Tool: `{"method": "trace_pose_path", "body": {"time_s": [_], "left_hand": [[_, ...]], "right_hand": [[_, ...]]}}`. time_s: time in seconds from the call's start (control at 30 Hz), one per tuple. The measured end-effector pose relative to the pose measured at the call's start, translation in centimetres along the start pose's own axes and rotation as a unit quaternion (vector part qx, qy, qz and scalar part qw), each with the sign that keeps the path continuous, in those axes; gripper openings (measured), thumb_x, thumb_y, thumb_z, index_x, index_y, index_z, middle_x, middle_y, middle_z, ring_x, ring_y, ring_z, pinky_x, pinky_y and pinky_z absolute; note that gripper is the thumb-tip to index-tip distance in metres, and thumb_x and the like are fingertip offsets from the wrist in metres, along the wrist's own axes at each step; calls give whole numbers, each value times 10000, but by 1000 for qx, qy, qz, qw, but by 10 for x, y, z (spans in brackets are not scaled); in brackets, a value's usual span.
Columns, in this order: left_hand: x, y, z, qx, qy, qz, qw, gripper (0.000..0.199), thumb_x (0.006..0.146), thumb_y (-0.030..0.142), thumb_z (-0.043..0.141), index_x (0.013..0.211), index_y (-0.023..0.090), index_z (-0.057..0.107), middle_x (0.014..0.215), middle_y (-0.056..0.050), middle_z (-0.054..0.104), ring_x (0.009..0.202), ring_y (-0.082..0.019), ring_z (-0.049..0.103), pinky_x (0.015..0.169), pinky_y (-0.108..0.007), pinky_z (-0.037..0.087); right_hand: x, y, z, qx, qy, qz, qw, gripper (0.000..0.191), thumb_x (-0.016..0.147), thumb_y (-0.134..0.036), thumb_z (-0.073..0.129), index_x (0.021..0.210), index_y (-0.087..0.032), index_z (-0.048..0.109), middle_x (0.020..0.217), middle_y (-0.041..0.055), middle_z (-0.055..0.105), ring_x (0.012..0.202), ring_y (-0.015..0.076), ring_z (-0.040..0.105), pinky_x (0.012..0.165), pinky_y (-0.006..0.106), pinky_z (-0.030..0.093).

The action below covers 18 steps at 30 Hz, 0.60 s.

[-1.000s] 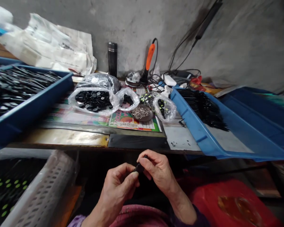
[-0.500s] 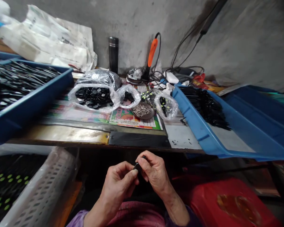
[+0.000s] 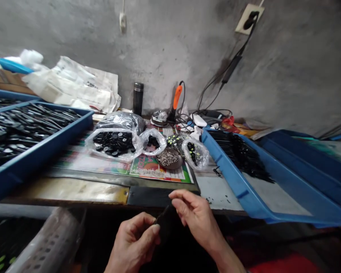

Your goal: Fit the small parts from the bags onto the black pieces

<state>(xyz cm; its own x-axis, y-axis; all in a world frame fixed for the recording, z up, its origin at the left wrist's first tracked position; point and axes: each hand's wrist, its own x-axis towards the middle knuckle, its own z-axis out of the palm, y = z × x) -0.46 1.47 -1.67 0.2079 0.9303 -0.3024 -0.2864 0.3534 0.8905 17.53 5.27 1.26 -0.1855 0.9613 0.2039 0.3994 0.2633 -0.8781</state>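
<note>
My left hand (image 3: 136,240) is closed, pinching a slim black piece (image 3: 162,216) between thumb and forefinger below the table's front edge. The piece points up and to the right; its lower end is hidden by the fingers, and its exact kind is too dark to make out. Up and to the right, apart from the piece, my right hand (image 3: 194,216) has its thumb and forefinger loosely bent, with nothing visible between them. Beyond the hands stand a round dish of small metal screws (image 3: 168,158) and a plastic bag of black round-headed parts (image 3: 113,143).
Blue trays of black parts stand at left (image 3: 36,151) and right (image 3: 230,172). Smaller open bags (image 3: 153,142) (image 3: 197,153) sit by the dish. An orange-handled tool (image 3: 177,98) and black cylinder (image 3: 138,98) stand near the wall. A white basket (image 3: 52,239) is lower left.
My right hand has come away from the black piece, moving up and right. My left hand still holds the piece. The view has tilted upward, showing more wall.
</note>
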Motion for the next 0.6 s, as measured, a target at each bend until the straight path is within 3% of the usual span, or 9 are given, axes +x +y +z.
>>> {"method": "trace_pose_path", "body": {"time_s": [0.1,0.17,0.4,0.6], "left_hand": [[2,2,-6,9,8,6,1000,527,617,633,806,663,146,609,501,36,546,366,-23,350,368,-157,227],[4,1,-11,17,7,2,1000,537,619,648,796,672,147,611,507,34,547,367,-23,350,368,-158,223],[5,3,-23,10,27,-1,1000,576,586,681,794,661,138,616,502,41,519,368,-20,320,367,-165,174],[5,7,-20,-23,59,-5,998,568,556,664,820,619,140,612,473,48,498,360,-16,295,366,-169,143]], "right_hand": [[29,10,-13,-168,59,-91,980,229,955,-316,512,937,-172,690,754,27,656,677,160,626,632,239,496],[47,20,-18,-255,77,-123,956,204,942,-253,504,962,-173,691,886,57,689,804,190,656,732,274,513],[91,44,-17,-379,69,-113,916,297,867,-163,610,1155,-145,681,996,117,637,966,293,603,858,415,498],[102,45,-14,-436,50,-111,892,200,866,-199,661,1056,-168,712,991,117,610,969,302,552,867,425,483]]}}
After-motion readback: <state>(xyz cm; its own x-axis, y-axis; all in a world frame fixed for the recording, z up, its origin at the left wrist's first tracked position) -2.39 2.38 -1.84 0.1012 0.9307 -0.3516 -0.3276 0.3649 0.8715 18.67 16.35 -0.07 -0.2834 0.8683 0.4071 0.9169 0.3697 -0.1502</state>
